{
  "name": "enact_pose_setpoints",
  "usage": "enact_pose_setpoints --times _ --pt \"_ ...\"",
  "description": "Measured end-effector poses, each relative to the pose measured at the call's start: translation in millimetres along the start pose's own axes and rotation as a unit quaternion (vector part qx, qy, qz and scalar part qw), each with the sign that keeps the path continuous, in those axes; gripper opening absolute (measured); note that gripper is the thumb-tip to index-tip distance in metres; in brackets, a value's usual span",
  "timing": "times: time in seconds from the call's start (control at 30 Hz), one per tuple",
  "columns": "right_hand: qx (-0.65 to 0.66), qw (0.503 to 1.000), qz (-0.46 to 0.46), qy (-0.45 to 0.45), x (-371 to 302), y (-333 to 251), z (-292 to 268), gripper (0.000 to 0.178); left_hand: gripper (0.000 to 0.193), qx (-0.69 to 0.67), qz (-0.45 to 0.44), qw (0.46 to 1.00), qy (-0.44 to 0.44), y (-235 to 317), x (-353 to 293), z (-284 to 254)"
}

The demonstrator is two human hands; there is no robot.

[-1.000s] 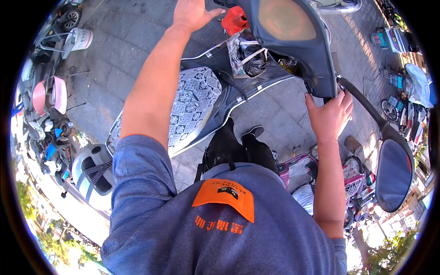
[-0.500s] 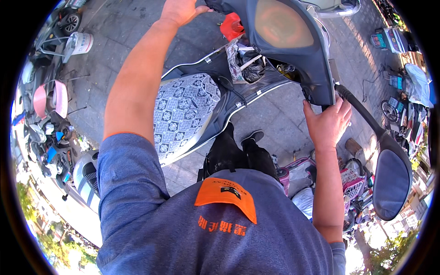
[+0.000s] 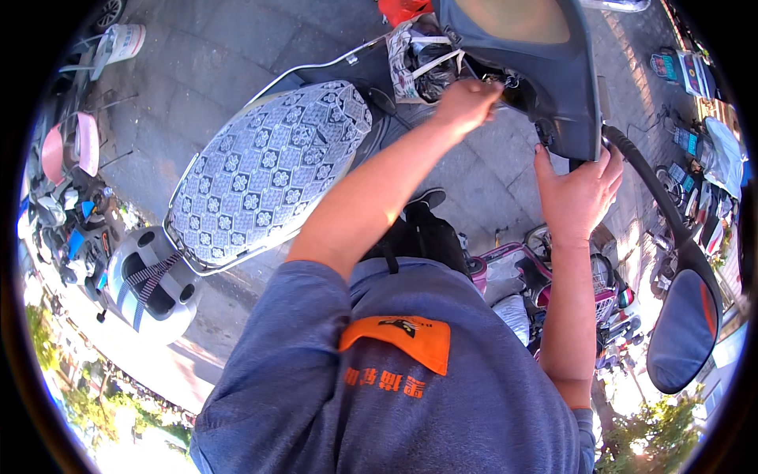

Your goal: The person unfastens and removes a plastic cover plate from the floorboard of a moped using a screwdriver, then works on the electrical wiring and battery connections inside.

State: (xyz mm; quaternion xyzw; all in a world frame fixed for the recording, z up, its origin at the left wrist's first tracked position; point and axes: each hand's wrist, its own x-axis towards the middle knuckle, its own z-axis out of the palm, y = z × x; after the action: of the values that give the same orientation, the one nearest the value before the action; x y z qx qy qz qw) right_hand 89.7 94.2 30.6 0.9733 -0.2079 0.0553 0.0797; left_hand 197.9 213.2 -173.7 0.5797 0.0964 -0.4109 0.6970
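Note:
A scooter stands in front of me, its dark handlebar cover (image 3: 560, 87) with a pale, cloudy display window at the upper right. My right hand (image 3: 580, 193) is closed round the right handlebar grip, just below the cover's end. My left hand (image 3: 470, 105) is at the underside of the handlebar cover, fingers curled in; whatever they may hold is hidden. Small metal parts (image 3: 512, 81) show in the opening beside it. The seat (image 3: 268, 170) wears a grey-white flower-patterned cover. A bag with black plastic (image 3: 426, 67) sits on the footboard, near a red object (image 3: 404, 9).
A mirror (image 3: 685, 332) on a long stalk juts out at the right. Behind the seat is a white box with a striped strap (image 3: 154, 284). Pink chairs (image 3: 79, 146) and a white bucket (image 3: 125, 42) stand at left; a bicycle with a pink basket (image 3: 604, 304) is lower right.
My left hand has left the far left end of the handlebar and come right, to the underside of the cover. My right hand stays on its grip. The view has shifted; more seat shows.

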Motion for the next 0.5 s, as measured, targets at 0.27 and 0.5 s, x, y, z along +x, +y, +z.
enact_pose_setpoints --times 0.27,0.5 --pt "-0.004 1.000 -0.009 0.012 -4.3 7.8 6.5 0.092 0.045 -0.416 -0.273 0.867 0.025 40.9 23.8 77.3" --pt "-0.008 1.000 -0.019 0.012 -3.1 4.1 3.8 0.089 0.012 -0.438 -0.170 0.872 0.136 27.6 72.7 78.8"
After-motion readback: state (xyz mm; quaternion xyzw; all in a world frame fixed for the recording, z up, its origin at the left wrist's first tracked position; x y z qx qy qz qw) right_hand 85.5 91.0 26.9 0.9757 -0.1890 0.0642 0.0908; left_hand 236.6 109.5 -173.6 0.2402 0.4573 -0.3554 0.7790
